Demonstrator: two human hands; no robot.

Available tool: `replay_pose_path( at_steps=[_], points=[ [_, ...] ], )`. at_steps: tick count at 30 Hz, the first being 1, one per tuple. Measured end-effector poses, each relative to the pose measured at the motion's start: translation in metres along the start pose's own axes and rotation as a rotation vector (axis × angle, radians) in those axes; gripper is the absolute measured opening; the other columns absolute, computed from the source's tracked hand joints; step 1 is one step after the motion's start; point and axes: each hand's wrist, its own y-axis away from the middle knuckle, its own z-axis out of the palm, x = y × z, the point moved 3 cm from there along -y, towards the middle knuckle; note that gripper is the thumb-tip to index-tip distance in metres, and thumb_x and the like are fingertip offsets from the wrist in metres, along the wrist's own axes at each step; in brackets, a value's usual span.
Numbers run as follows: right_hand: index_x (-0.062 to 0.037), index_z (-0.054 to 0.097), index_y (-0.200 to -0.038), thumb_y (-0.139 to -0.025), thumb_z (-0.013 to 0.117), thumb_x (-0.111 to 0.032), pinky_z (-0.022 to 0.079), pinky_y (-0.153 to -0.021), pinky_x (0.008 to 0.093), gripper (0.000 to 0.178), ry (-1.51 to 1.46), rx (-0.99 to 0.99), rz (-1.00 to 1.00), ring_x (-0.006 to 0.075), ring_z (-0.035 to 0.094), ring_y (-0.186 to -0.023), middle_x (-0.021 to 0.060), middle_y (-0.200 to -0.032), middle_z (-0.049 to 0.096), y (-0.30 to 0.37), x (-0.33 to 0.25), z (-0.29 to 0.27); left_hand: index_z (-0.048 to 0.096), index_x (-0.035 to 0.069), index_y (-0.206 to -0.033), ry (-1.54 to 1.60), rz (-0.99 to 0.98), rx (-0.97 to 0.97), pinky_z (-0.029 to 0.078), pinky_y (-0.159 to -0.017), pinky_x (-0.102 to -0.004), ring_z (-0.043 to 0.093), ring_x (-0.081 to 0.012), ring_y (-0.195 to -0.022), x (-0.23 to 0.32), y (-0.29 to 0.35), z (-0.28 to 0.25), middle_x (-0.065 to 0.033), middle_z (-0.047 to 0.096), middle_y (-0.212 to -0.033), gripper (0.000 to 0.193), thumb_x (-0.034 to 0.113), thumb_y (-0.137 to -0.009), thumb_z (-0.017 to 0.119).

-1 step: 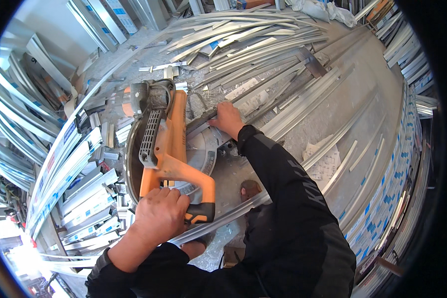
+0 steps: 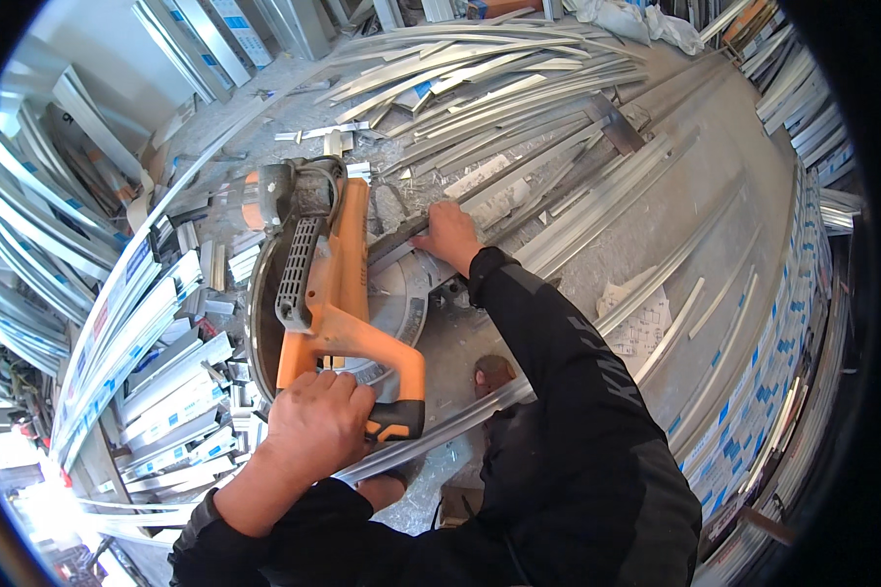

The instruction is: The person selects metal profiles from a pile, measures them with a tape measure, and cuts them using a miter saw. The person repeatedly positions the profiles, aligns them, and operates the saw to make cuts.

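An orange-and-black miter saw (image 2: 347,259) stands on the floor left of centre, its round blade edge showing on the left side. My left hand (image 2: 318,421) is closed around the saw's orange handle (image 2: 406,372), at its near left part. To the right of the saw body, my right hand (image 2: 450,238) rests with bent fingers over a long metal profile (image 2: 543,168) by the saw's fence. The thumb points toward the saw. Beneath that hand, the grip on the profile is partly hidden. The saw's grey round base (image 2: 392,303) lies between my hands.
Long aluminium profiles (image 2: 607,201) lie to the right of the saw. A heap of pale strips (image 2: 519,73) covers the far floor. Stacked offcuts (image 2: 181,391) crowd the left side. A printed paper sheet (image 2: 636,313) lies at right, and blue-and-white wrapped profiles (image 2: 754,391) line the right edge.
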Motion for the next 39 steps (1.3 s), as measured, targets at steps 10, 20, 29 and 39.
replay_pose_path(
  at_steps=[10,20,29,39],
  points=[
    [-0.001,0.064,-0.105,-0.074,0.087,-0.049,0.052,-0.094,0.0488,0.061,0.014,-0.047,0.047,0.0388,0.062,-0.111,0.0201,-0.109,0.065,0.001,-0.005,-0.007,0.057,0.01,-0.074,0.013,0.004,0.002,0.05,-0.066,-0.0367,0.064,-0.0247,-0.071,0.0,0.008,0.013,-0.0063,0.059,-0.073,0.015,0.014,-0.067,0.069],
    [-0.0004,0.064,-0.104,-0.074,0.087,-0.048,0.051,-0.095,0.0482,0.06,0.002,-0.028,0.031,0.0388,0.061,-0.11,0.0196,-0.108,0.065,0.0,-0.005,-0.007,0.058,0.01,-0.074,0.027,0.004,0.006,0.049,-0.066,-0.0362,0.064,-0.0246,-0.071,0.001,0.012,0.023,-0.0067,0.059,-0.073,0.012,0.014,-0.07,0.068],
    [-0.0021,0.067,-0.104,-0.072,0.088,-0.046,0.052,-0.093,0.0503,0.059,0.009,-0.013,0.042,0.0383,0.062,-0.111,0.018,-0.109,0.066,0.001,-0.006,-0.006,0.057,0.009,-0.074,0.027,0.005,0.018,0.049,-0.067,-0.0362,0.063,-0.0242,-0.071,0.002,0.017,0.031,-0.0069,0.059,-0.073,0.012,0.013,-0.07,0.068],
    [-0.0022,0.066,-0.103,-0.072,0.087,-0.046,0.052,-0.091,0.0513,0.057,0.015,-0.006,0.019,0.0382,0.062,-0.111,0.0183,-0.11,0.066,-0.001,-0.001,0.0,0.058,0.009,-0.075,0.026,0.0,0.037,0.05,-0.069,-0.0349,0.064,-0.0234,-0.074,0.002,0.02,0.038,-0.0064,0.06,-0.075,0.01,0.013,-0.072,0.067]
  ],
)
